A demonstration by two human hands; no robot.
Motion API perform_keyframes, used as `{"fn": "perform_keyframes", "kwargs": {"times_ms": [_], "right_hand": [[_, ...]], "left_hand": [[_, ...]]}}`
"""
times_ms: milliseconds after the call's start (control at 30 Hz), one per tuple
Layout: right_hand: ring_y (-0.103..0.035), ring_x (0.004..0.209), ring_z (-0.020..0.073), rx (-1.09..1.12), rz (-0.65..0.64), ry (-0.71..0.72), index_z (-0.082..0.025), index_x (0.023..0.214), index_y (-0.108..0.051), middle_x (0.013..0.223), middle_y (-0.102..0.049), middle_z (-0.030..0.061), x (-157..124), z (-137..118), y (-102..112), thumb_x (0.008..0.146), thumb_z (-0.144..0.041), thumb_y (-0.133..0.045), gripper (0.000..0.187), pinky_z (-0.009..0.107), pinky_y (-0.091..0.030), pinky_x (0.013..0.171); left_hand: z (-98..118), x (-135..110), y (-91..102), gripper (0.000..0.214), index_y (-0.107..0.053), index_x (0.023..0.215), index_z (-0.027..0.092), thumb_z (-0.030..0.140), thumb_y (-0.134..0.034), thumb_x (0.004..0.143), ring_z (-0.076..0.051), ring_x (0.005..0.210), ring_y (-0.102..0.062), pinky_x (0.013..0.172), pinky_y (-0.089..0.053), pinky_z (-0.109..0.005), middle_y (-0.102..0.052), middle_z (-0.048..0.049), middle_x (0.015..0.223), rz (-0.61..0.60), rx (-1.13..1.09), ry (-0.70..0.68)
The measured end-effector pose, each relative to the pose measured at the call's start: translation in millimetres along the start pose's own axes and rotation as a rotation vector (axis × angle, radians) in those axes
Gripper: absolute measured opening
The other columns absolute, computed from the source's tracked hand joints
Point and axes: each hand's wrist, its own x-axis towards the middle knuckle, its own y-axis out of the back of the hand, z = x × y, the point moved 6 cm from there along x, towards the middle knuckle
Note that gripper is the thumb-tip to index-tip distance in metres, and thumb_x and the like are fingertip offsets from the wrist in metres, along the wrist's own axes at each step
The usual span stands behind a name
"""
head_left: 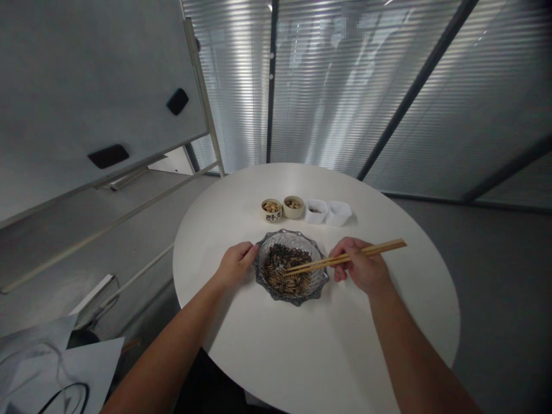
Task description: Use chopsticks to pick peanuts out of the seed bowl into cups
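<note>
A scalloped glass bowl (319, 287) stands on the round white table (276, 351), holding a heap of dark striped seeds (284, 282) that look like sunflower seeds. At its left rim, my left hand (236, 263) grips the edge between thumb and fingers. My right hand (360, 265), to the right of the bowl, is closed around a pair of wooden chopsticks (319, 265). Their tips reach over the rim and meet the seeds near the middle. Whether a seed is pinched between the tips is too small to tell.
Behind the bowl stand, in a row, a cream cup with print (272, 217) and a second cream cup (293, 213), both holding nut-like pieces. Beside them are a white plastic cup (316, 218) with a little dark content and another white cup (338, 214). A whiteboard (107, 80) rises at left.
</note>
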Motion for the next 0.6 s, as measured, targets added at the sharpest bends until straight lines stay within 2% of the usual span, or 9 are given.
{"fn": "perform_keyframes", "kwargs": {"times_ms": [233,433,600], "right_hand": [[-0.053,0.028,0.0136,0.056,0.04,-0.048,-0.016,0.063,-0.067,0.05,-0.066,0.0037,1.1,2.7,1.3,0.076,-0.07,-0.074,0.055,0.026,-0.048,0.03],[-0.051,0.027,0.0124,0.038,0.01,-0.075,-0.017,0.066,-0.067,0.051,-0.067,0.0032,1.3,4.9,0.9,0.076,-0.069,-0.075,0.054,0.028,-0.054,0.032],[-0.056,0.03,0.0137,-0.037,0.01,-0.044,-0.016,0.066,-0.067,0.052,-0.067,0.0037,-0.4,2.7,-3.7,0.075,-0.063,-0.079,0.049,0.023,-0.048,0.03]], "left_hand": [[-0.8,0.1,-0.4,0.046,-0.049,0.064,0.02,0.052,-0.046,0.096,-0.014,0.064,-0.044,0.06,-0.032,-0.027,-0.046,0.0023,0.063,0.012,-0.001,0.012],[-0.4,0.5,-0.8,0.046,-0.049,0.065,0.02,0.053,-0.045,0.097,-0.014,0.064,-0.043,0.06,-0.031,-0.027,-0.046,0.0022,0.064,-0.015,0.006,0.014],[-1.0,-0.2,-0.3,0.048,-0.047,0.065,0.02,0.055,-0.044,0.097,-0.014,0.065,-0.044,0.06,-0.032,-0.027,-0.047,0.0025,0.064,-0.007,0.014,0.017]]}}
